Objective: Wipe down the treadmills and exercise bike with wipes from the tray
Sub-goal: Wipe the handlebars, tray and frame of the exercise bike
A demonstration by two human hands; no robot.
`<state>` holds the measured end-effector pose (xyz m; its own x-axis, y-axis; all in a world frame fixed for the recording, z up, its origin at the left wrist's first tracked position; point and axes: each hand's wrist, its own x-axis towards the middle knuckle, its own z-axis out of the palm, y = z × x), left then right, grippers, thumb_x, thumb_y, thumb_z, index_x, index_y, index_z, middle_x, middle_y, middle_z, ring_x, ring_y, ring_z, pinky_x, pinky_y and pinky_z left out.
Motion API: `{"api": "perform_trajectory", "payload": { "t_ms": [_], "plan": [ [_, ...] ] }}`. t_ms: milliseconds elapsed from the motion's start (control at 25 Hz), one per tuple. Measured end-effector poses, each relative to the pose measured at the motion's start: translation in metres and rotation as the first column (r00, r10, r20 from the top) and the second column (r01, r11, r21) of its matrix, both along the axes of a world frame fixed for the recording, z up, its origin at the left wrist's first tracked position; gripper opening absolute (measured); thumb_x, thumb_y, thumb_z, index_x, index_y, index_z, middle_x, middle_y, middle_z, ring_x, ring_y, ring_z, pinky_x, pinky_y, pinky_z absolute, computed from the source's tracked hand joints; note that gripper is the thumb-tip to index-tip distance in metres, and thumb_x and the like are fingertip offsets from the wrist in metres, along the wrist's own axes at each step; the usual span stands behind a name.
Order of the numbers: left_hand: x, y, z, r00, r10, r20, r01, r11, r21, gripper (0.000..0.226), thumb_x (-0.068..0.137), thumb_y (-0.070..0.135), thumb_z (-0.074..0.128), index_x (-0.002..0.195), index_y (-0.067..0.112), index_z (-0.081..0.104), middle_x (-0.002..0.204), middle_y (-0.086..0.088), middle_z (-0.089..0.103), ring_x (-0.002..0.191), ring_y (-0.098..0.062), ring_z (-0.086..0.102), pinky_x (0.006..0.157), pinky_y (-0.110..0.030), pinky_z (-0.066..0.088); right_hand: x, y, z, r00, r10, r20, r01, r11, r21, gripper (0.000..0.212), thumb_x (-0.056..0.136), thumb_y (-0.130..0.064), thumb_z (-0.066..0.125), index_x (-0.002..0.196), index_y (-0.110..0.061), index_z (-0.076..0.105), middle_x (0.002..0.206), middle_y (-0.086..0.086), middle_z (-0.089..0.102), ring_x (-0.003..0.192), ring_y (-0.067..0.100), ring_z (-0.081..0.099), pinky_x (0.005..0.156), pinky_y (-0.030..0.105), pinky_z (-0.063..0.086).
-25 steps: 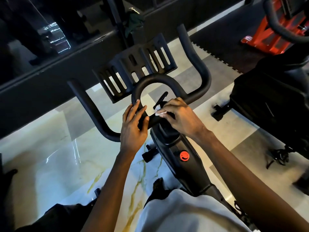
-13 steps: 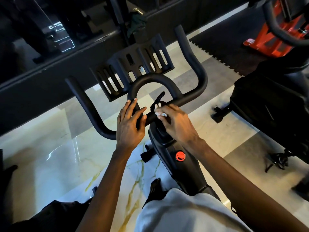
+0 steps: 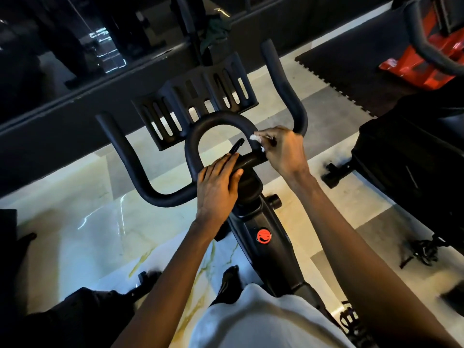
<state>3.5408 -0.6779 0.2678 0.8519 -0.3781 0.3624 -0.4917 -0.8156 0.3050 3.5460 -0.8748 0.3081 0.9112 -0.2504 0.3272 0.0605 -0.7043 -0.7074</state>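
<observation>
The white wipe (image 3: 254,137) is sitting bunched in the right hand (image 3: 283,153). It is pressing on the right side of the round loop (image 3: 221,119) in the middle of the handlebar (image 3: 126,156) of the exercise bike (image 3: 261,252), just where the loop is meeting the cross bar. The grip of this hand is narrow: the fingers are curling around the wipe and pinching it, so only small white bits are showing at the fingertips.

The left hand (image 3: 217,189) is lying flat on the middle of the cross bar. Its fingers are straight and close together and are holding nothing. Its fingertips are reaching the foot of the loop, beside a small black lever (image 3: 237,146). The two hands are near each other but apart.

Beyond the loop a black slotted holder (image 3: 195,96) is standing tilted at the front of the handlebar. Below the hands a round red button (image 3: 264,236) is showing on the black frame, and a black knob (image 3: 275,200) is sticking out on the frame's right side.

The bike is standing on a pale marble floor (image 3: 75,222) with yellow veins. To the right another black machine (image 3: 406,167) is standing near it. At the far right a black rubber mat (image 3: 351,71) is covering the floor, with a red machine (image 3: 424,71) beside it. The person's white shirt (image 3: 263,322) is filling the bottom edge of the view.
</observation>
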Motion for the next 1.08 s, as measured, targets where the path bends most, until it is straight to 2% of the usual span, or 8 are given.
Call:
{"api": "perform_trajectory", "payload": {
  "t_ms": [80,280,480,560,680,800,960,1080],
  "plan": [
    [-0.002,-0.011,0.0,0.998,0.06,0.019,-0.06,0.998,0.016,0.043,0.105,0.04,0.047,0.145,0.024,0.052,0.137,-0.001,0.061,0.124,-0.021,0.056,0.102,-0.04,0.041,0.008,-0.004,0.006,0.997,0.074,0.002,-0.074,0.997,-0.007,0.022,0.093,-0.014,0.07,0.114,-0.018,0.076,0.109,0.002,0.072,0.091,0.01,0.067,0.087,0.02,0.054],
    [0.002,-0.016,0.002,0.994,0.078,0.074,-0.083,0.994,0.072,0.046,0.101,0.049,0.046,0.14,0.028,0.059,0.124,0.0,0.065,0.111,-0.024,0.061,0.09,-0.04,0.045,0.006,-0.015,0.002,0.979,0.202,0.005,-0.201,0.977,-0.075,0.023,0.091,-0.01,0.07,0.112,-0.018,0.076,0.105,-0.002,0.067,0.088,-0.002,0.056,0.083,-0.002,0.038],
    [0.022,-0.025,0.012,0.993,0.027,0.119,-0.047,0.984,0.17,0.051,0.095,0.06,0.048,0.125,0.024,0.07,0.1,-0.005,0.06,0.094,-0.026,0.058,0.076,-0.041,0.052,0.055,0.001,0.016,0.979,0.197,0.06,-0.194,0.98,-0.051,0.021,0.094,-0.01,0.067,0.113,-0.013,0.075,0.111,0.005,0.069,0.098,0.012,0.064,0.09,0.014,0.046],
    [0.02,-0.026,0.009,0.984,0.056,0.168,-0.086,0.98,0.179,0.05,0.095,0.06,0.05,0.125,0.025,0.07,0.099,-0.004,0.06,0.092,-0.024,0.057,0.074,-0.039,0.049,0.052,-0.004,0.014,0.974,0.221,0.054,-0.219,0.975,-0.034,0.021,0.093,-0.009,0.068,0.111,-0.014,0.076,0.11,0.004,0.07,0.097,0.012,0.066,0.09,0.014,0.047],
    [0.017,-0.025,0.004,0.978,0.058,0.2,-0.094,0.98,0.178,0.048,0.096,0.06,0.052,0.125,0.025,0.07,0.1,-0.003,0.06,0.091,-0.022,0.057,0.073,-0.037,0.047,0.029,-0.023,0.004,0.977,0.212,-0.02,-0.212,0.977,-0.003,0.021,0.092,-0.011,0.069,0.111,-0.018,0.076,0.109,0.001,0.07,0.09,0.004,0.062,0.085,0.008,0.044],
    [0.018,-0.029,0.005,0.973,0.078,0.215,-0.117,0.978,0.174,0.046,0.096,0.059,0.055,0.123,0.026,0.071,0.098,-0.002,0.06,0.089,-0.022,0.057,0.071,-0.036,0.047,0.029,-0.027,0.0,0.977,0.214,-0.004,-0.214,0.976,0.031,0.021,0.093,-0.015,0.069,0.112,-0.021,0.077,0.107,-0.001,0.07,0.088,-0.001,0.058,0.082,-0.001,0.039],
    [0.016,-0.029,0.005,0.976,0.082,0.202,-0.117,0.978,0.17,0.044,0.095,0.058,0.056,0.123,0.028,0.071,0.099,-0.001,0.061,0.089,-0.022,0.056,0.07,-0.036,0.047,0.05,-0.01,0.009,0.973,0.228,0.047,-0.23,0.973,0.034,0.019,0.093,-0.014,0.07,0.111,-0.016,0.076,0.107,0.003,0.071,0.094,0.012,0.066,0.086,0.016,0.05],
    [0.016,-0.032,0.01,0.988,0.096,0.122,-0.114,0.982,0.151,0.048,0.094,0.06,0.055,0.129,0.029,0.067,0.107,0.001,0.062,0.096,-0.021,0.056,0.076,-0.039,0.05,0.031,-0.025,0.007,0.965,0.262,0.007,-0.262,0.965,0.019,0.022,0.093,-0.011,0.069,0.113,-0.016,0.075,0.109,0.003,0.07,0.095,0.012,0.066,0.085,0.015,0.049]
  ]
}}
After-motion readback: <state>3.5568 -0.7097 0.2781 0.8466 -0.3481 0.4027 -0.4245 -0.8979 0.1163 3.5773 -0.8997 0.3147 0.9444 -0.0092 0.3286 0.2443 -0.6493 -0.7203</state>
